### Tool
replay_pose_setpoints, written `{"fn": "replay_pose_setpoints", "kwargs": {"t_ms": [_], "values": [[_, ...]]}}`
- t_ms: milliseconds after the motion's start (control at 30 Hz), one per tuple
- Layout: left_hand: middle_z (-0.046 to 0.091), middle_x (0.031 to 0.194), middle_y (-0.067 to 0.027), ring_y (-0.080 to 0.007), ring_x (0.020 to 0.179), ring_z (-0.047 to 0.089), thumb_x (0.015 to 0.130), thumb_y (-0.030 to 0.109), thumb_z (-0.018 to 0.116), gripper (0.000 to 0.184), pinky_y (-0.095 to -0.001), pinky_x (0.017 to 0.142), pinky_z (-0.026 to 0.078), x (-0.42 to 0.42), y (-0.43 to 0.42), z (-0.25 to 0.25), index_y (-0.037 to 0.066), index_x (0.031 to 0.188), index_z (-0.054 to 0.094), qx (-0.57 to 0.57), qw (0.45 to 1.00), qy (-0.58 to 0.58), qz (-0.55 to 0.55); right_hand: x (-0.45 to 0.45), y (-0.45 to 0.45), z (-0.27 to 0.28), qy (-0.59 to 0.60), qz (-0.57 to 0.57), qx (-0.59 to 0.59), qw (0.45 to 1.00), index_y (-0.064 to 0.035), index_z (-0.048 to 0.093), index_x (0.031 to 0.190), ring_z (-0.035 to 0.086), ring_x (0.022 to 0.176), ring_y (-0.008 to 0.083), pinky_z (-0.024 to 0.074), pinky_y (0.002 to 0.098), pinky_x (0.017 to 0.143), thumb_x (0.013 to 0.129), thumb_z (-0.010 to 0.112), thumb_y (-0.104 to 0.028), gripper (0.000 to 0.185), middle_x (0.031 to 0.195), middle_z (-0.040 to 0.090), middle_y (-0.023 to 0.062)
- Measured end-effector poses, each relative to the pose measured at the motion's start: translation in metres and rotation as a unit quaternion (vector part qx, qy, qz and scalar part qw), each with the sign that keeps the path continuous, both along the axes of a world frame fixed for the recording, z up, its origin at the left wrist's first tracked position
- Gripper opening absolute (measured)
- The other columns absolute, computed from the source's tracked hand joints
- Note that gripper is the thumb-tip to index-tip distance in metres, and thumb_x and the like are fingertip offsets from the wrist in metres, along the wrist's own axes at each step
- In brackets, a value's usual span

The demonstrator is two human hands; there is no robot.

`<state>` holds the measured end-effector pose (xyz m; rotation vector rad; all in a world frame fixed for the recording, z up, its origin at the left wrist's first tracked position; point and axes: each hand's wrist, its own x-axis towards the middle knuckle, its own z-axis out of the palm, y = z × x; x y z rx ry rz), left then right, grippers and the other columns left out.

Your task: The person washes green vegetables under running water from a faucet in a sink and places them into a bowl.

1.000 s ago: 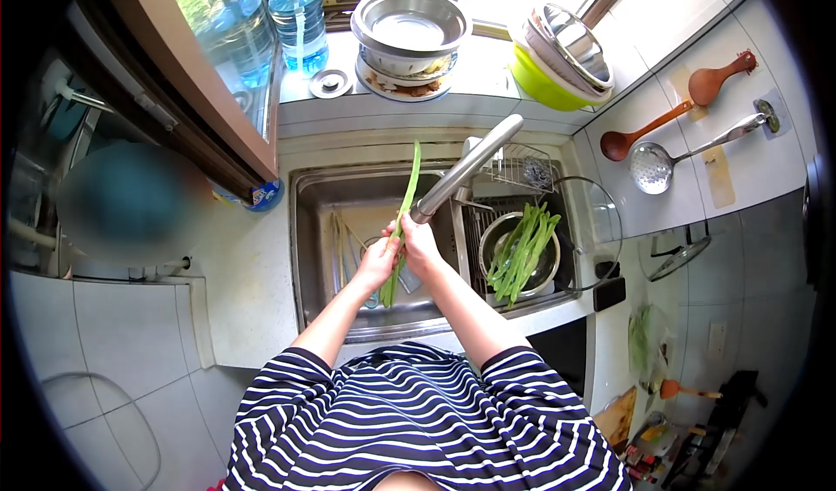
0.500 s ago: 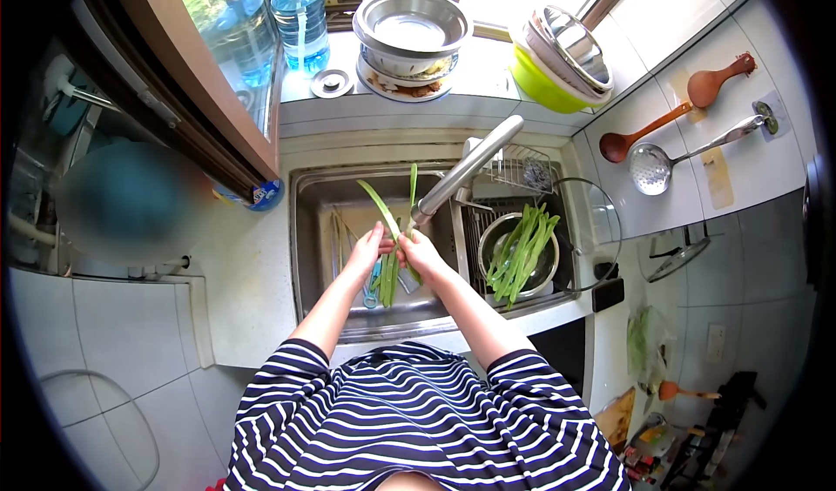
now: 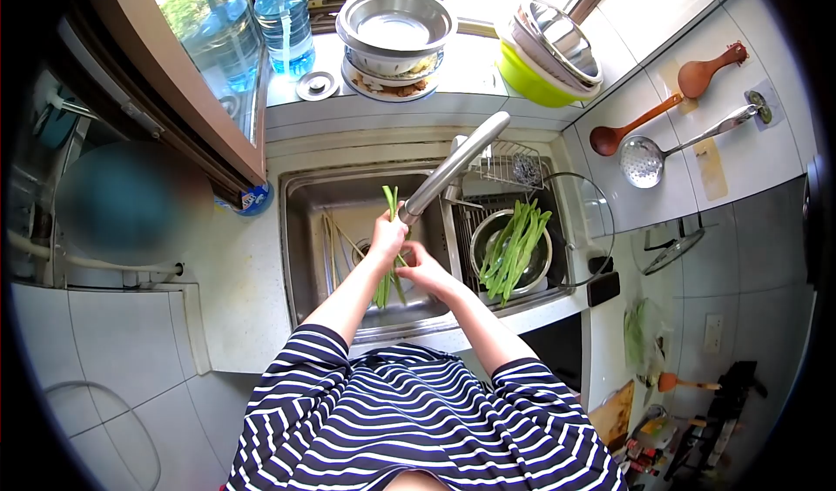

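Note:
Over the left basin of the steel sink (image 3: 300, 230), my left hand (image 3: 387, 237) is closed around long green vegetable strips (image 3: 389, 197), just below the faucet (image 3: 457, 164). Their tips stick up above the fist. My right hand (image 3: 424, 271) is right beside and below it, fingers apart, close to the lower part of the strips; whether it touches them I cannot tell. More green strips hang or lie under my hands in the basin. In the right basin a metal bowl (image 3: 542, 269) holds a pile of green strips (image 3: 515, 249).
Stacked bowls (image 3: 396, 21) and a green basin (image 3: 527, 80) stand on the sill beside a water bottle (image 3: 286, 34). A wire rack (image 3: 509, 162) and a glass lid (image 3: 592, 230) are at the sink's right. Chopsticks (image 3: 329, 247) lie in the left basin. Ladles (image 3: 643, 161) hang on the wall.
The left hand has moved up and right to the faucet and closed around the strips. The right hand has moved down and opened. The whole view has shifted slightly.

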<state>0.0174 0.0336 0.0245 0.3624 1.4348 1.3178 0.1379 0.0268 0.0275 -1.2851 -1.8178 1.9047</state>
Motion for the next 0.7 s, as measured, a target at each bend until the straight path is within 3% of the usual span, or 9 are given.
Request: {"fn": "replay_pose_setpoints", "kwargs": {"t_ms": [33,67,100,133,233,267,367,467,700], "values": [[0.053,0.063,-0.0008,-0.0084,0.055,0.048,0.085,0.012,0.049,0.014,-0.0236,0.05,0.04,0.001,-0.001,-0.002,0.005,0.095,0.056,0.045,0.998,0.036,-0.009,0.0,0.001,0.005,0.017,-0.023,0.071,0.997,-0.0063,0.037,0.12,0.051,0.088,0.0189,0.0419,0.031,0.08,0.073,0.054,-0.008,0.051,0.093,0.051,0.01],[0.056,0.066,-0.0019,-0.0095,0.059,0.052,0.084,0.011,0.049,0.015,-0.0244,0.054,0.042,0.002,-0.002,-0.005,0.004,0.095,0.056,0.089,0.993,0.071,-0.019,-0.001,0.009,0.01,0.043,-0.044,-0.005,0.998,-0.008,0.027,0.13,0.042,0.109,0.0222,0.0322,0.0327,0.094,0.064,0.056,-0.005,0.072,0.114,0.044,0.0138],[0.058,0.069,-0.0031,-0.0107,0.063,0.055,0.084,0.01,0.049,0.015,-0.0253,0.057,0.044,0.003,-0.003,-0.002,0.003,0.095,0.057,0.133,0.985,0.107,-0.029,-0.006,0.018,0.008,0.114,-0.072,-0.046,0.99,-0.0081,0.028,0.129,0.041,0.112,0.0208,0.0314,0.0322,0.095,0.067,0.055,-0.004,0.067,0.118,0.045,0.0127],[0.063,0.08,-0.0101,-0.0169,0.076,0.06,0.082,0.009,0.05,0.017,-0.0295,0.066,0.046,-0.001,-0.004,-0.005,0.004,0.096,0.057,0.123,0.987,0.087,-0.064,-0.013,0.024,0.017,0.163,-0.109,-0.072,0.978,-0.0071,0.03,0.127,0.042,0.109,0.0184,0.0319,0.0312,0.094,0.067,0.053,-0.001,0.065,0.115,0.046,0.0092],[0.063,0.081,-0.0155,-0.0236,0.076,0.062,0.08,0.009,0.052,0.018,-0.0318,0.067,0.046,0.003,-0.013,-0.007,0.006,0.097,0.057,0.155,0.937,0.309,-0.044,-0.034,0.031,0.04,0.219,-0.167,-0.043,0.96,-0.0064,0.038,0.12,0.046,0.1,0.0128,0.0354,0.028,0.089,0.078,0.052,-0.004,0.045,0.109,0.049,0.0045],[0.061,0.083,-0.0188,-0.0322,0.077,0.061,0.081,0.016,0.051,0.022,-0.0372,0.066,0.046,0.004,-0.016,-0.008,0.009,0.102,0.055,0.165,0.925,0.341,-0.026,-0.041,0.03,0.041,0.217,-0.174,-0.047,0.959,-0.0064,0.039,0.119,0.047,0.098,0.0124,0.0364,0.0273,0.088,0.081,0.051,-0.007,0.04,0.107,0.05,0.0047],[0.061,0.082,-0.0182,-0.0358,0.076,0.06,0.083,0.023,0.049,0.028,-0.0412,0.063,0.045,0.006,-0.028,0.017,0.01,0.107,0.051,0.019,0.922,0.382,-0.053,-0.059,0.028,0.024,0.219,-0.206,-0.008,0.954,-0.0051,0.047,0.103,0.052,0.086,0.0121,0.0405,0.0262,0.079,0.09,0.047,-0.019,0.019,0.092,0.058,0.0068],[0.06,0.074,-0.0179,-0.0367,0.07,0.058,0.082,0.023,0.048,0.029,-0.0449,0.059,0.044,0.003,-0.037,0.013,0.008,0.108,0.048,0.038,0.893,0.447,-0.036,-0.073,0.022,0.022,0.177,-0.269,0.012,0.947,-0.0048,0.049,0.088,0.054,0.074,0.0124,0.0432,0.0282,0.071,0.09,0.047,-0.019,0.014,0.077,0.061,0.008],[0.06,0.07,-0.0162,-0.0365,0.062,0.058,0.079,0.019,0.052,0.024,-0.0447,0.053,0.044,0.002,-0.051,0.008,0.006,0.099,0.049,0.064,0.856,0.513,-0.03,-0.08,0.017,0.023,0.164,-0.307,0.002,0.938,-0.0011,0.05,0.083,0.057,0.06,0.0141,0.044,0.0288,0.059,0.087,0.049,-0.02,0.019,0.064,0.058,0.0076]]}}
